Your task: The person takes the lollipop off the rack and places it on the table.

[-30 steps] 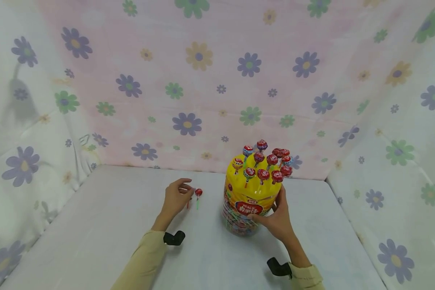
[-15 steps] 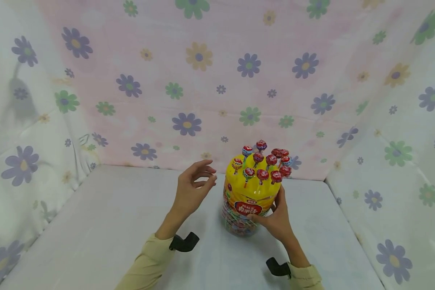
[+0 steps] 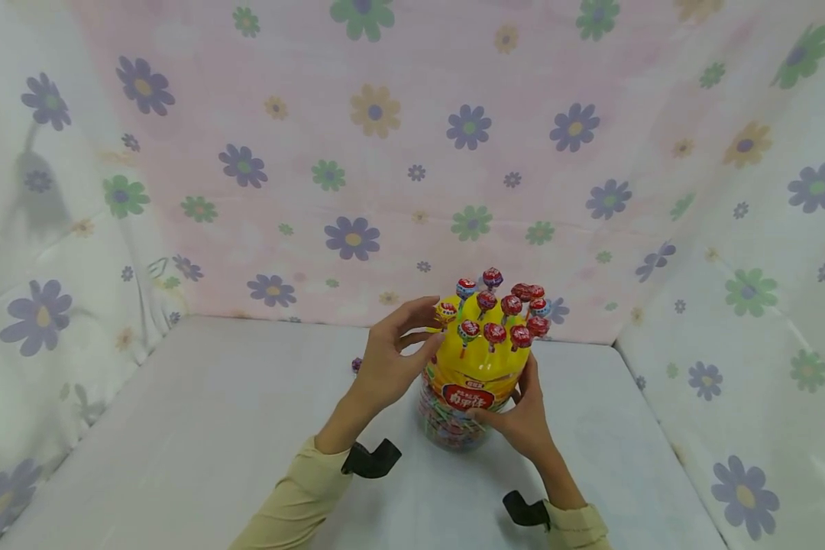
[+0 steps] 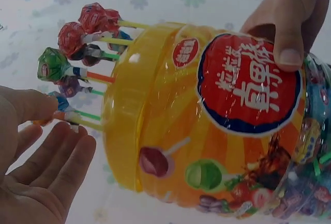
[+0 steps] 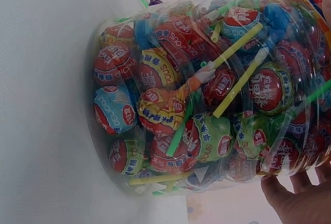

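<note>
A big clear jar of wrapped lollipops stands upright, with a yellow lid and a red-and-yellow label. Several lollipops stick up from the lid on their sticks. My right hand grips the jar's right side, thumb across the front below the label. At the lid's left edge, the thumb and fingers of my left hand close round a yellow-and-red lollipop. In the left wrist view, that hand partly covers the lollipop's head, and the sticks still run into the lid.
A purple lollipop lies on the white table behind my left hand. Flower-print cloth encloses the table at the back and on both sides. Black wrist cameras are strapped at both cuffs.
My left hand has left the lollipops lying on the table, risen and moved right to the lid's left edge, where it closes round a lollipop. My right hand keeps its grip on the jar.
</note>
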`<action>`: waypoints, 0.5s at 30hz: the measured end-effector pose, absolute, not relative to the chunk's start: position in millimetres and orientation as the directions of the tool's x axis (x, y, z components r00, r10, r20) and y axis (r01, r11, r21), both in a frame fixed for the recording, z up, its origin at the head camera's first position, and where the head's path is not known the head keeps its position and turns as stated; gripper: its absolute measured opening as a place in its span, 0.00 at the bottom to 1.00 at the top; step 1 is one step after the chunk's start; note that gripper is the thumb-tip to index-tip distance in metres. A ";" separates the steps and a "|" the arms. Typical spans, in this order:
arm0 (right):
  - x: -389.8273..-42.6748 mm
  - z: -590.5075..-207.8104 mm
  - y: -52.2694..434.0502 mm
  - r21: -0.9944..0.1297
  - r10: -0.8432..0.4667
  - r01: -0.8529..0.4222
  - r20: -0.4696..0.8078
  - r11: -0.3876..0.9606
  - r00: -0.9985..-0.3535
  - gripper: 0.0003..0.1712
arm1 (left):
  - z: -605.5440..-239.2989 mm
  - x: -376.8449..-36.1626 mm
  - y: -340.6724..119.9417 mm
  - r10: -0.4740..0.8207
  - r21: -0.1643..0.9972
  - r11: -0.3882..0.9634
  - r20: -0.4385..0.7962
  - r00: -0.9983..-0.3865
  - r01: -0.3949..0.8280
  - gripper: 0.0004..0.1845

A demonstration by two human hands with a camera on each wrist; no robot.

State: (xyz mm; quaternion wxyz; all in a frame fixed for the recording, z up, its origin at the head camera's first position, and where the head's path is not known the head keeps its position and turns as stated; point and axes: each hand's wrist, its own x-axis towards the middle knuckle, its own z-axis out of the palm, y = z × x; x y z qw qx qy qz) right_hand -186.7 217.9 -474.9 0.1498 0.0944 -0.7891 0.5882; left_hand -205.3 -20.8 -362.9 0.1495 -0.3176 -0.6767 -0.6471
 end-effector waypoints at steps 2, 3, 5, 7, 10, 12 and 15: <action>-187.0 -475.4 217.6 -0.895 0.028 -0.332 0.356 0.297 -0.934 0.62 | -362.6 -205.2 -17.6 0.227 0.775 -0.041 0.621 -0.750 0.630 0.23; -187.0 -475.6 217.4 -0.893 0.028 -0.336 0.360 0.299 -0.933 0.62 | -362.6 -205.3 -16.2 0.220 0.773 -0.045 0.626 -0.749 0.633 0.22; -186.9 -475.7 217.1 -0.892 0.027 -0.339 0.363 0.298 -0.932 0.62 | -362.7 -205.4 -13.5 0.201 0.769 -0.048 0.632 -0.748 0.637 0.21; -187.1 -475.5 216.9 -0.898 0.029 -0.334 0.357 0.287 -0.934 0.63 | -363.0 -205.8 -10.8 0.183 0.767 -0.053 0.637 -0.748 0.640 0.20; -187.5 -475.2 217.1 -0.903 0.028 -0.329 0.350 0.276 -0.936 0.63 | -364.5 -207.2 -7.0 0.142 0.757 -0.057 0.652 -0.745 0.651 0.19; -187.7 -475.3 217.3 -0.906 0.030 -0.323 0.344 0.272 -0.939 0.63 | -365.8 -207.9 -4.6 0.108 0.741 -0.064 0.671 -0.733 0.669 0.18; -187.0 -476.2 218.4 -0.905 0.028 -0.320 0.341 0.279 -0.940 0.63 | -368.7 -207.8 -1.4 0.062 0.716 -0.069 0.698 -0.713 0.694 0.17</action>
